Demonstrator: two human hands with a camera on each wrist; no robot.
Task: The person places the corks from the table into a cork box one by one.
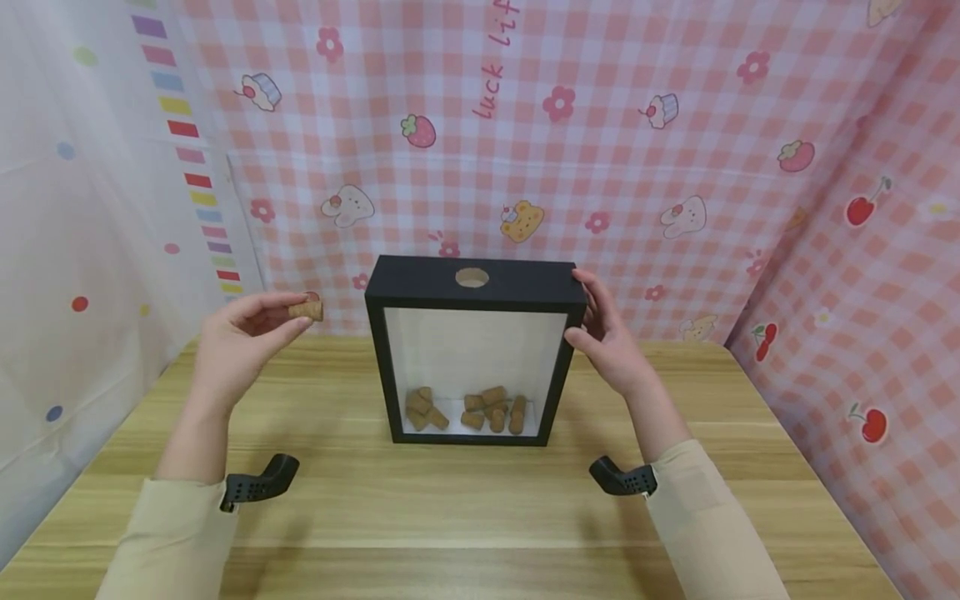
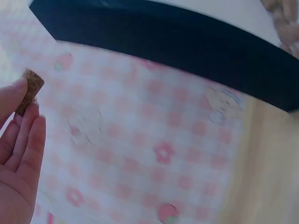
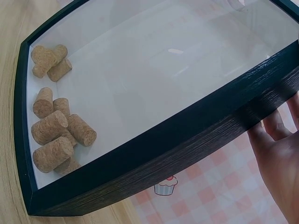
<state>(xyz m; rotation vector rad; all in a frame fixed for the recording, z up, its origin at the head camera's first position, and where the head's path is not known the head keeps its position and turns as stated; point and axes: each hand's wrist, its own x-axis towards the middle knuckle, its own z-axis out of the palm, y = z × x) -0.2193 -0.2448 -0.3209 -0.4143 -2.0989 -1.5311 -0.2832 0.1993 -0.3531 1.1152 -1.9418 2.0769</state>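
Note:
A cork (image 1: 307, 311) is pinched between the thumb and fingers of my left hand (image 1: 238, 346), in the air left of a black box frame (image 1: 378, 367). The left wrist view shows the same cork (image 2: 31, 91) at the fingertips. My right hand (image 1: 611, 342) holds the frame's upper right corner, thumb at the front edge and fingers along the side. The frame stands upright with a clear front and a round hole (image 1: 472, 277) in its top. Several corks (image 3: 51, 128) lie inside along its bottom, in two loose piles.
The frame stands on a wood-grain table (image 1: 450, 517). Behind it hangs a pink checked cloth (image 1: 480, 183), with a dotted white cloth (image 1: 82, 208) at the left and a cherry-print cloth (image 1: 847, 375) at the right. Each wrist carries a black camera mount (image 1: 262, 479).

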